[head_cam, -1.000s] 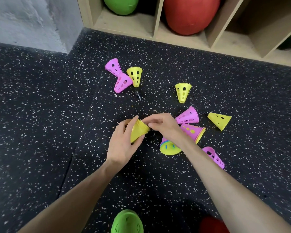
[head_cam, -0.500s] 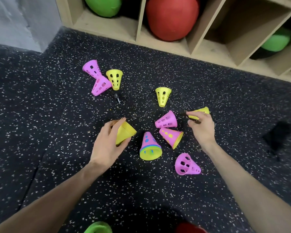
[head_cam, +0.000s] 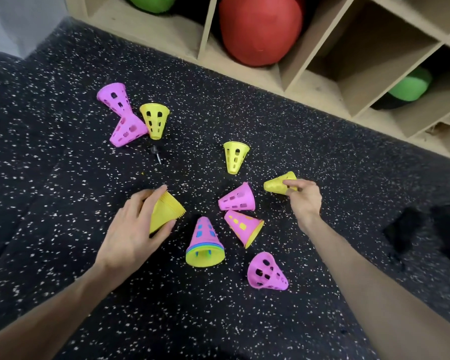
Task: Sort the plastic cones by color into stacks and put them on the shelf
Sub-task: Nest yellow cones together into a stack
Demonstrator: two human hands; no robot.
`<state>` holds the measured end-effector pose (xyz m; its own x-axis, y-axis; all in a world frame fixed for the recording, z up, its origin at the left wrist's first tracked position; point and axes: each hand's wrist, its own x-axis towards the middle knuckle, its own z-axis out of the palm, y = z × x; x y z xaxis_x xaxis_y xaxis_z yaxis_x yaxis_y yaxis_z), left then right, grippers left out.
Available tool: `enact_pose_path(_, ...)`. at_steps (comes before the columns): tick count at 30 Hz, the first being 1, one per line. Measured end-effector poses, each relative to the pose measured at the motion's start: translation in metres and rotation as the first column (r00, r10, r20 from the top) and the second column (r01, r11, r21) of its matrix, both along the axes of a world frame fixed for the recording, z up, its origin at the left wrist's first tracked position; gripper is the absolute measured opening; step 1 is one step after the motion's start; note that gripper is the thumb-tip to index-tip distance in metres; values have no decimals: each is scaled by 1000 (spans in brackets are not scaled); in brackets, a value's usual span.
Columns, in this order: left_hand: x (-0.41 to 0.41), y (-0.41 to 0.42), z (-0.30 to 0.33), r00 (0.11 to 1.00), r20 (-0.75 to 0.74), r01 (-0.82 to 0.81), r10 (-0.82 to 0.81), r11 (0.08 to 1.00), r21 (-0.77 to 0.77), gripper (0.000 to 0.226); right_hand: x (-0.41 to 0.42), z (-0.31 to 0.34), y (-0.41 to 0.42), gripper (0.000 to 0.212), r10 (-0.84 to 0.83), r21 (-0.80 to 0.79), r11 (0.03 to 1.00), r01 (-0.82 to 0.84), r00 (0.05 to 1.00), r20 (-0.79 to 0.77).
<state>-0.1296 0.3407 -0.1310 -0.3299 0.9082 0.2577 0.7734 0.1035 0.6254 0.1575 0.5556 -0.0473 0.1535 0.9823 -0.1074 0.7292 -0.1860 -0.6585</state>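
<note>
Now the yellow sorting is in hand; the left hand [head_cam: 133, 229] grips the yellow stack [head_cam: 165, 211] just above the floor [head_cam: 50, 165]; the right hand [head_cam: 303, 197] pinches a lone yellow cone [head_cam: 276, 184] lying toward the shelf [head_cam: 309, 81]; next, I judge, lift it and nest it onto the stack.

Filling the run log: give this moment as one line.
left hand holds yellow stack | right hand pinches yellow cone on floor | shelf: no cones
</note>
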Motion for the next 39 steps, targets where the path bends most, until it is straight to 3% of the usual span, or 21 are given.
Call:
enact_pose_path(8, 0, 0, 1, 1000, 12, 7, -7, 1000, -14, 73, -60, 2, -11, 34, 51, 148, 988, -38, 995, -90)
enact_pose_path(12, -2, 0, -1, 1000, 30, 6, -6, 1000, -20, 73, -86, 17, -9, 37, 106, 201, 978, -52, 958, -267)
enact_pose_path(19, -2, -2, 6, 997, 72, -33, 35, 999, -26, 70, -142, 24, -45, 42, 398, 56, 910, -411, 827, -397)
enact_pose_path(24, -4, -3, 12, 986, 151, -67, 68, 998, -16, 70, -157, 13, -70, 27, 534, -95, 753, -651, 689, -490)
enact_pose_path(31, -3, -2, 6, 993, 110, -51, 52, 999, -4, 72, -166, 11, -83, 30, 615, -147, 591, -793, 561, -554)
enact_pose_path(39, -5, -2, 5, 998, 62, -15, 17, 999, -35, 73, -158, 11, -75, 22, 630, -172, 562, -809, 554, -544)
